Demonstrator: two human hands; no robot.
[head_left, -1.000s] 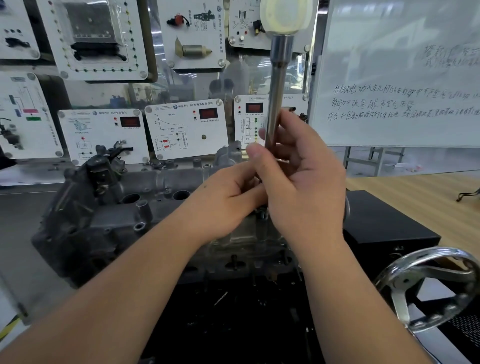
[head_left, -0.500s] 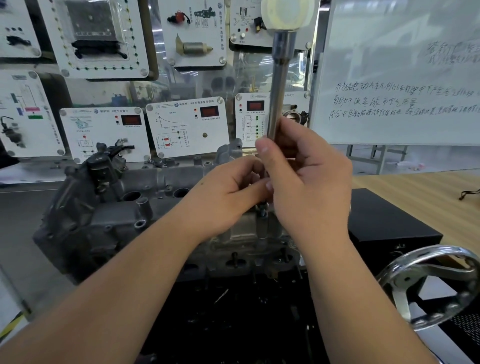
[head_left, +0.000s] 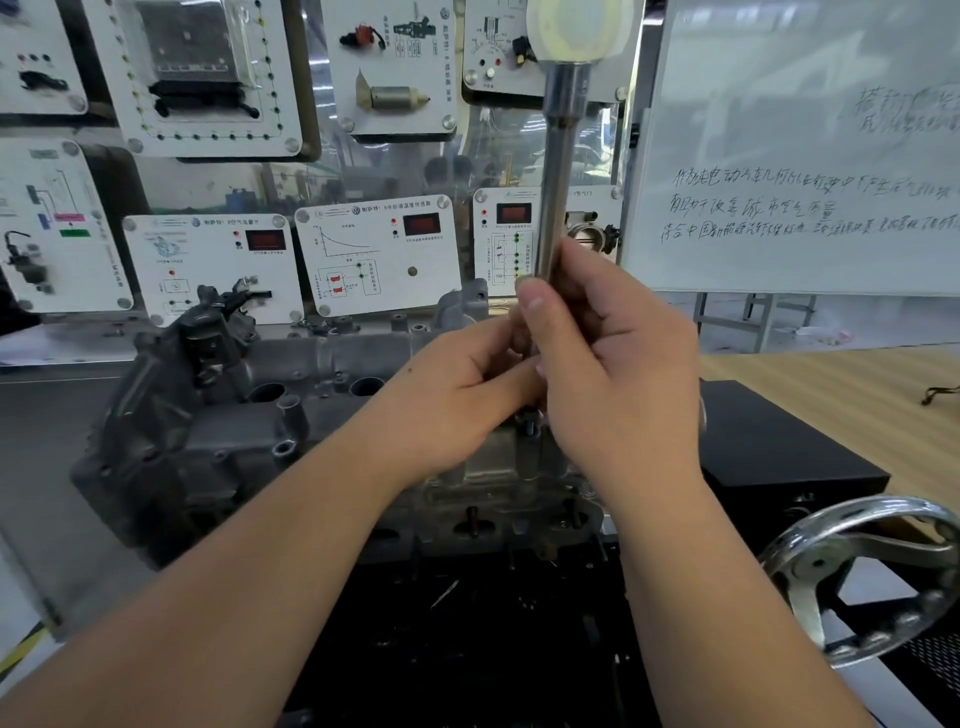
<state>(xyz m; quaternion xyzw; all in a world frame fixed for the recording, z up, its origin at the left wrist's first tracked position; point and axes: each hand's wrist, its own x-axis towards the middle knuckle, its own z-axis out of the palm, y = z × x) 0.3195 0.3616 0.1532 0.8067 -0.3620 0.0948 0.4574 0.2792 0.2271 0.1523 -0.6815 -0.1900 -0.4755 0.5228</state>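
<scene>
A grey metal cylinder head (head_left: 218, 431) sits on a black stand in front of me. Above its right part a long steel tool shaft (head_left: 558, 171) stands upright, topped by a pale rounded knob (head_left: 576, 26). My right hand (head_left: 618, 374) grips the lower part of the shaft, thumb up along it. My left hand (head_left: 462, 395) is beside it, fingers curled at the shaft's base just above the head; what they pinch is hidden.
A chrome handwheel (head_left: 857, 577) juts out at the lower right. A black box (head_left: 779, 447) stands on a wooden table at the right. White sensor display panels (head_left: 379, 249) hang behind the engine part, and a whiteboard (head_left: 800, 156) with writing stands at the back right.
The tool and both hands stay in nearly the same place; the shaft has shifted slightly right and my right thumb has slid a little along it.
</scene>
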